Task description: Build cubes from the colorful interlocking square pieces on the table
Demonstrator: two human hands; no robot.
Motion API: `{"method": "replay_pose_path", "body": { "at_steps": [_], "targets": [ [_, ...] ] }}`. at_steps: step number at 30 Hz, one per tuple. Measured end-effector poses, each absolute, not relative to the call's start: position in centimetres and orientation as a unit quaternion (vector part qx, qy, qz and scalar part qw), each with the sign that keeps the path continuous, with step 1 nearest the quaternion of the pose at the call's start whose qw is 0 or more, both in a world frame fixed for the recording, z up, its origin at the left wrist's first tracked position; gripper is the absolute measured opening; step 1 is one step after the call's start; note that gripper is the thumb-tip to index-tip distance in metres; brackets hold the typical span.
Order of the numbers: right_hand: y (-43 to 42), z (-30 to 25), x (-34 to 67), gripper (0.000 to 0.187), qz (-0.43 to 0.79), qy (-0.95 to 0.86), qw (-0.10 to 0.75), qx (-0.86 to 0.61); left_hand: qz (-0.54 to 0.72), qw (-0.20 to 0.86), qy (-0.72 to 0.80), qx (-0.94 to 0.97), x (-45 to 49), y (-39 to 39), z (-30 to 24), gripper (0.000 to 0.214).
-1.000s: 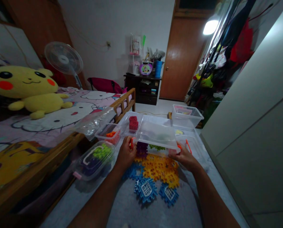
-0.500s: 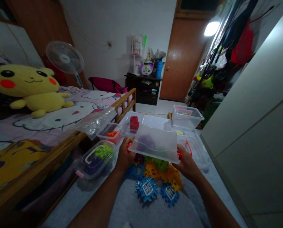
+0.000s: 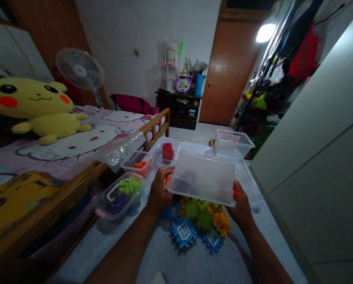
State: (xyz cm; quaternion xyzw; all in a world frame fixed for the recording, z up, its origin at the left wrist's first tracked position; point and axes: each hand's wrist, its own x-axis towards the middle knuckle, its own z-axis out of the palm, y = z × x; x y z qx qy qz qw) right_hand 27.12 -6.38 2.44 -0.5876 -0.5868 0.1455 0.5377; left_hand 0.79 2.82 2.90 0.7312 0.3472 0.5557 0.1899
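A translucent plastic box [image 3: 204, 173] is tilted up between my hands, its flat base toward me. My left hand [image 3: 161, 189] grips its left end near an orange latch, and my right hand [image 3: 241, 203] grips the right end by another orange latch. Just below the box lies a heap of interlocking plastic pieces: green pieces [image 3: 198, 213], yellow-orange pieces [image 3: 222, 223], and two blue pieces with white window grids, a left one [image 3: 183, 233] and a right one [image 3: 214, 238]. A purple shape shows dimly through the box wall; whether it is inside or behind, I cannot tell.
At left sit a lidded clear box [image 3: 120, 195] of green and purple pieces and an open box [image 3: 137, 165] with orange ones. Beyond, a clear tray [image 3: 155, 156] holds a red block [image 3: 167, 152]. A clear bin [image 3: 234, 145] stands far right. A wooden bed rail [image 3: 161, 124] borders the left.
Both hands have shifted the box to the right. More green and yellow-orange pieces now show on the heap below it.
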Motion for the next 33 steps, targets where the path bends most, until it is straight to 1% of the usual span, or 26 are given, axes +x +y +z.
{"method": "replay_pose_path", "body": {
  "at_steps": [6, 11, 13, 16, 19, 23, 29, 31, 33],
  "targets": [
    [-6.9, 3.1, 26.8, 0.036, 0.117, -0.56, 0.571, -0.589, 0.577, 0.141, 0.345, 0.727, 0.8, 2.2, 3.4, 0.03],
    [-7.0, 3.8, 26.4, 0.033, 0.102, -0.547, 0.586, -0.589, 0.577, 0.151, 0.371, 0.711, 0.7, 2.4, 3.4, 0.032],
    [-7.1, 4.2, 26.3, 0.032, 0.105, -0.523, 0.608, -0.588, 0.574, 0.18, 0.373, 0.707, 0.6, 2.4, 3.3, 0.033],
    [-7.2, 4.8, 26.4, 0.029, 0.141, -0.478, 0.645, -0.579, 0.565, 0.241, 0.371, 0.697, 0.6, 2.1, 3.2, 0.03],
    [-7.3, 5.0, 26.7, 0.026, 0.174, -0.453, 0.661, -0.571, 0.579, 0.287, 0.36, 0.673, 0.8, 1.5, 3.6, 0.03],
    [-7.3, 4.7, 27.0, 0.035, 0.216, -0.443, 0.658, -0.569, 0.62, 0.356, 0.357, 0.601, 1.0, 1.0, 4.6, 0.033],
    [-6.8, 4.1, 26.3, 0.048, 0.334, -0.408, 0.629, -0.571, 0.641, 0.465, 0.362, 0.491, 1.2, 1.0, 6.1, 0.035],
    [-6.6, 4.1, 26.4, 0.05, 0.368, -0.41, 0.615, -0.564, 0.644, 0.485, 0.364, 0.466, 1.3, 1.1, 6.5, 0.033],
    [-6.3, 4.0, 27.1, 0.05, 0.343, -0.415, 0.609, -0.582, 0.647, 0.491, 0.372, 0.449, 1.2, 1.2, 7.0, 0.03]
  ]
}}
